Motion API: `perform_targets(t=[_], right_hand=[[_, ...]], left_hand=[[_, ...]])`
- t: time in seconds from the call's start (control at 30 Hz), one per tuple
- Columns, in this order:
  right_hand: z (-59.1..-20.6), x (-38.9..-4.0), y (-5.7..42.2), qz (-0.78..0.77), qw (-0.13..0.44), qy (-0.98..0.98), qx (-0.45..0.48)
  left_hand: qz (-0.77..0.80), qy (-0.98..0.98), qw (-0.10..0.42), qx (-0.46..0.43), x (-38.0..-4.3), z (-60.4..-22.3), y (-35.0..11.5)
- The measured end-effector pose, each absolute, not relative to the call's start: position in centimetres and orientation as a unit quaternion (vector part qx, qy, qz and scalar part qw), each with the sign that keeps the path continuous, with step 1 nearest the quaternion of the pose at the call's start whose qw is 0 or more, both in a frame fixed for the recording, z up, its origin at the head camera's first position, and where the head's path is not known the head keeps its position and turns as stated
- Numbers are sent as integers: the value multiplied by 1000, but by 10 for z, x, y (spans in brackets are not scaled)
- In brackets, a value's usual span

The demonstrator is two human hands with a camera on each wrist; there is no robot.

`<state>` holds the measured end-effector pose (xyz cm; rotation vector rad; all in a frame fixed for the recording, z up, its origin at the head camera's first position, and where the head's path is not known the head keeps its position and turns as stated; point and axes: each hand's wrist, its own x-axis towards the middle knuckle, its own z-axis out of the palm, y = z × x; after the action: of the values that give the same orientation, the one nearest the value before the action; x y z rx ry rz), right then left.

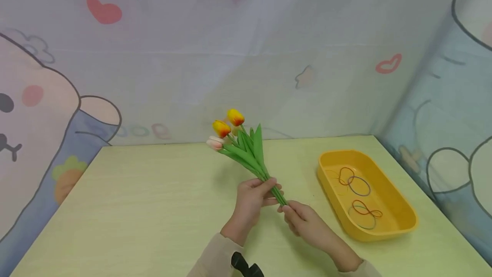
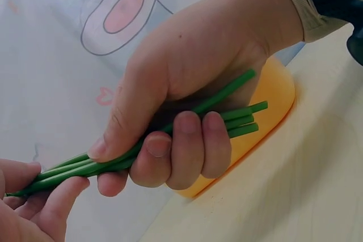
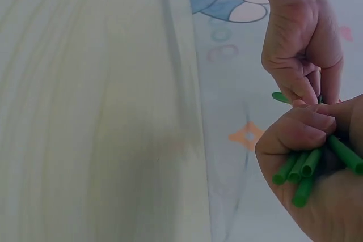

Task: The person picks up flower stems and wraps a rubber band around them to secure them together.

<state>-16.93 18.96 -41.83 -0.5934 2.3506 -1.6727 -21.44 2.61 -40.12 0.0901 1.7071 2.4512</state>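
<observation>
A bunch of artificial tulips (image 1: 246, 156) slants across the head view, with yellow-orange blooms (image 1: 221, 128) and a pale pink bloom (image 1: 215, 143) at the upper left. My left hand (image 1: 251, 195) pinches the green stems just below the leaves, between thumb and fingers. Lower down, my right hand (image 1: 307, 225) holds the same bundle near its cut ends. In the left wrist view the right hand's fingers curl round the stems (image 2: 68, 171), one of them splayed from the others. Several hollow stem ends (image 3: 300, 192) stick out of the right fist in the right wrist view.
A yellow tray (image 1: 338, 208) stands on the table to the right of the hands. Inside lie several coloured rubber bands (image 1: 359, 186). The pale wooden table (image 1: 153, 200) ends at a printed cloth backdrop (image 1: 173, 67), with more printed cloth at the right.
</observation>
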Motion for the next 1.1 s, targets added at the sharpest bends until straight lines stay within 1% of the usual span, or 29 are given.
perform_targets(t=[0.17, 0.47, 0.77, 1.0, 1.1], right_hand=[[-416, -167, 189, -571, 107, 788, -202], [-410, -169, 198, -534, 91, 815, -203], [-377, -166, 229, -493, 31, 859, -134], [-358, -170, 255, -415, -60, 897, -142], [-358, -172, 268, -405, -78, 899, -144]], left_hand=[[818, 569, 75, 37, -214, -400, 26], [816, 573, 59, 54, -211, -398, 28], [818, 570, 52, 58, -212, -395, 30], [821, 566, 47, 53, -213, -395, 26], [821, 567, 43, 53, -213, -395, 24]])
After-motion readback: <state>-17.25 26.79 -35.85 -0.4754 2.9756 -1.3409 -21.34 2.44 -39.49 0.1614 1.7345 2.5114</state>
